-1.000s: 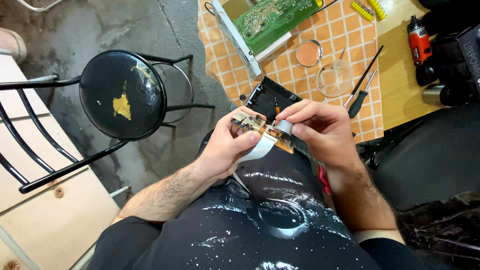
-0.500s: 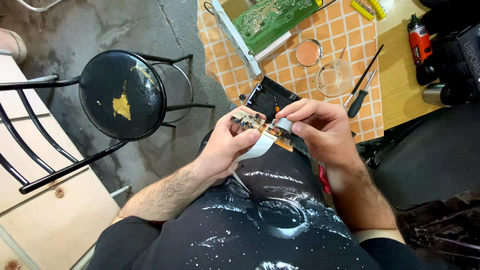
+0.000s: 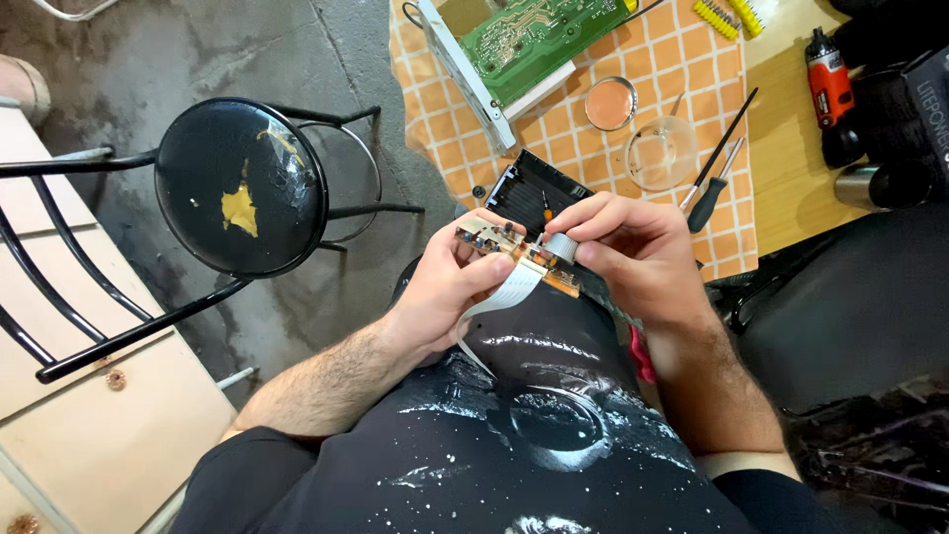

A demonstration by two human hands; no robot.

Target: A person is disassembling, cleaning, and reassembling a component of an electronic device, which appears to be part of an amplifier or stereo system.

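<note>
Both hands meet at the middle of the frame, above the person's lap, on a small narrow circuit board [image 3: 519,255] with a white ribbon cable [image 3: 502,297] hanging from its lower edge. The left hand [image 3: 450,287] comes up from the lower left with the forearm bare, wrist bent back, palm cupping the board's left end; its thumb lies across the ribbon cable and its fingers curl over the far edge. The right hand [image 3: 633,252] reaches in from the lower right, knuckles up, fingers bent, with thumb and forefinger pinched on a silver round knob [image 3: 561,246] at the board's right end. Whether the knob is seated on the board or lifted off it is hard to tell, since the fingers cover the joint.

Just above the hands, a black plastic casing [image 3: 534,188] lies at the edge of the bench [image 3: 791,178], on an orange checked cloth [image 3: 692,59]. In the upper centre sits a green circuit board [image 3: 534,35]; to its right are a clear glass dish [image 3: 660,153] and a black-handled screwdriver [image 3: 714,188]. A black round stool [image 3: 242,188] stands at the left.
</note>
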